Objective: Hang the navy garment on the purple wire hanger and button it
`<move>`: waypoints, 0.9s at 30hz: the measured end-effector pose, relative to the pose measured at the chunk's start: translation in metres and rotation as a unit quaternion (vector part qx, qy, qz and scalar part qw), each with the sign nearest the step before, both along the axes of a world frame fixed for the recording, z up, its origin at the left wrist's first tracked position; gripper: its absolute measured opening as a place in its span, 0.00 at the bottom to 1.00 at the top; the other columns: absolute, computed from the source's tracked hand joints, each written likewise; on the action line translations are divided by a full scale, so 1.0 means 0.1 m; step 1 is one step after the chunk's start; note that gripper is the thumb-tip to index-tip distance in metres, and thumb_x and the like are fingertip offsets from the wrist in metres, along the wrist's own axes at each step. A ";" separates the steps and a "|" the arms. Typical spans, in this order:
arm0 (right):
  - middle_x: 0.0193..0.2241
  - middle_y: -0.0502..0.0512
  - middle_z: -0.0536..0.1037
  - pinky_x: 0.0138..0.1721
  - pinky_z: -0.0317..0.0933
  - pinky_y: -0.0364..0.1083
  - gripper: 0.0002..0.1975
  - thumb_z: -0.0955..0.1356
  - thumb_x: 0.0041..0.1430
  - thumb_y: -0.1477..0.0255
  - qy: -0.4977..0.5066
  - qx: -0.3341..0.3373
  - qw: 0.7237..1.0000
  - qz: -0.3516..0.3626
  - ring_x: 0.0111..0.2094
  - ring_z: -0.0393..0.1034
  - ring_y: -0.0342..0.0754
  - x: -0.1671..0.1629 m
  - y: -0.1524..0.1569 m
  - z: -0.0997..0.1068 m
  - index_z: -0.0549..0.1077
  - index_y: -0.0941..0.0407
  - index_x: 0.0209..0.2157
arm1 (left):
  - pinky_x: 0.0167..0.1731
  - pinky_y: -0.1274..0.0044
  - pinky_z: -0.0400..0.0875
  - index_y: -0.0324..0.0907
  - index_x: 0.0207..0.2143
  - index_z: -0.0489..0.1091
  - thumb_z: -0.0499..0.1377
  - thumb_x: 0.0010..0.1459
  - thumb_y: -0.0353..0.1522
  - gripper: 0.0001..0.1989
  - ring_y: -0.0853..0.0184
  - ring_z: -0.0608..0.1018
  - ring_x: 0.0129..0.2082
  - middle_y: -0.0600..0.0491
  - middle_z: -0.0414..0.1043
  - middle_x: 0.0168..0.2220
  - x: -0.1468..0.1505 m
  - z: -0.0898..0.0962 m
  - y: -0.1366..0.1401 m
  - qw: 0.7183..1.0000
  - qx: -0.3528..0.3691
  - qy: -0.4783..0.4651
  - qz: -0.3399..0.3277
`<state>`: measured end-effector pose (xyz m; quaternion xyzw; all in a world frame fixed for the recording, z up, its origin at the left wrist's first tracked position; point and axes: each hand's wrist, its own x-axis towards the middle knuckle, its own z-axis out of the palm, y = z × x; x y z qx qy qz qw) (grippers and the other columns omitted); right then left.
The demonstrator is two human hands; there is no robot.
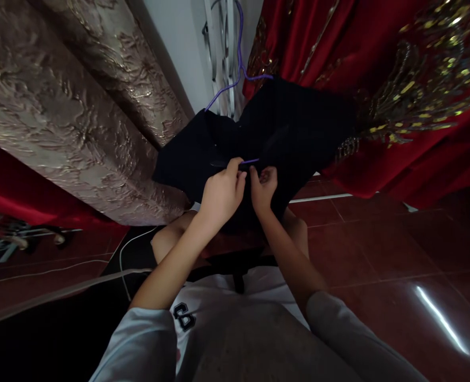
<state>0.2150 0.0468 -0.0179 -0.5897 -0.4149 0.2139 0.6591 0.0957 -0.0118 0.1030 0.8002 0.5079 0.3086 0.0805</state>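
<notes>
The fingers of the left hand (pixel 221 193) were pinched shut on the bottom bar of a purple hanger (pixel 251 160), and the fingers of the right hand (pixel 263 187), curled close beside them, gripped the dark garment (pixel 290 127) at the same bar. The garment draped over the hanger just beyond the fingertips, its hook rising to a white rack (pixel 223 53) above. A red embroidered dress (pixel 398 79) hung to the right of the fingers, a gold curtain (pixel 71 106) to the left. The cloth could likely slide off the thin bar toward the red floor (pixel 378 249) if either pinch loosened.
</notes>
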 end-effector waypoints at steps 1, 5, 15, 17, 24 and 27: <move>0.34 0.52 0.66 0.42 0.66 0.47 0.16 0.69 0.57 0.60 0.035 -0.027 0.999 0.021 0.35 0.64 0.46 -0.01 0.05 -0.03 0.61 0.54 0.37 | 0.40 0.71 0.78 0.37 0.60 0.67 0.55 0.71 0.31 0.17 0.58 0.84 0.39 0.44 0.82 0.41 0.01 -0.01 0.01 1.000 0.001 -0.009 0.002; 0.27 0.48 0.66 0.29 0.60 0.42 0.11 0.68 0.55 0.64 0.113 -0.121 0.977 0.137 0.27 0.62 0.43 -0.03 -0.11 -0.18 0.63 0.54 0.32 | 0.45 0.70 0.77 0.38 0.63 0.68 0.57 0.71 0.31 0.20 0.58 0.84 0.43 0.44 0.82 0.44 -0.07 -0.12 0.13 0.996 0.020 -0.086 0.003; 0.17 0.49 0.68 0.27 0.52 0.43 0.17 0.67 0.53 0.60 0.083 -0.193 0.930 0.303 0.22 0.60 0.41 -0.03 -0.96 -0.01 0.67 0.57 0.18 | 0.55 0.70 0.74 0.44 0.58 0.72 0.63 0.66 0.32 0.18 0.62 0.81 0.49 0.47 0.79 0.48 -0.31 -1.07 -0.50 0.896 -0.029 -0.443 0.005; 0.17 0.48 0.66 0.26 0.50 0.43 0.19 0.70 0.53 0.59 0.078 -0.175 0.935 0.300 0.21 0.58 0.40 -0.05 -0.97 0.06 0.67 0.57 0.18 | 0.53 0.70 0.76 0.43 0.53 0.74 0.64 0.63 0.30 0.16 0.62 0.81 0.49 0.47 0.78 0.48 -0.19 -1.21 -0.58 0.889 -0.043 -0.457 0.003; 0.18 0.46 0.65 0.27 0.52 0.42 0.21 0.70 0.61 0.58 0.109 -0.092 0.939 0.314 0.22 0.58 0.40 -0.05 -1.06 0.13 0.67 0.57 0.21 | 0.49 0.73 0.77 0.41 0.49 0.73 0.60 0.64 0.29 0.11 0.65 0.81 0.44 0.49 0.78 0.42 0.16 -1.29 -0.52 0.860 -0.051 -0.508 0.028; 0.18 0.46 0.66 0.27 0.53 0.42 0.17 0.69 0.61 0.61 0.137 -0.107 0.927 0.333 0.22 0.60 0.40 0.00 -1.09 0.20 0.70 0.57 0.24 | 0.41 0.76 0.77 0.41 0.46 0.74 0.60 0.64 0.30 0.09 0.67 0.81 0.37 0.50 0.77 0.37 0.19 -1.29 -0.54 0.842 -0.073 -0.533 0.040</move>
